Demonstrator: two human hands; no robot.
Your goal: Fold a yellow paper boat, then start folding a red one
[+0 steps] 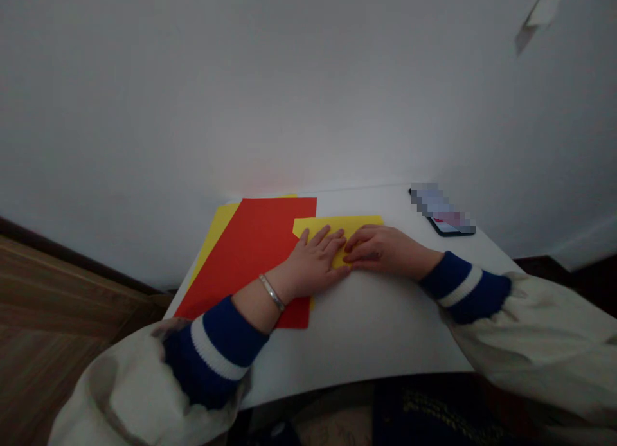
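Observation:
A folded piece of yellow paper (362,222) lies on the white table, partly over a red sheet of paper (260,240). Across the yellow piece my left hand (315,259) rests flat, fingers spread, with its wrist above the red sheet. My right hand (380,250) is at the right side of the yellow paper, its fingers curled and pressed together at the paper. Both hands cover much of the folded piece, so its full shape is hidden. Another yellow sheet (212,237) shows from under the red one.
At the right back of the white table (376,337) lies a phone (453,229), its screen blurred. A pale wall (308,99) rises right behind the table. Brown wooden furniture (62,292) stands low on the left. Something white (544,12) sticks out from the wall at upper right.

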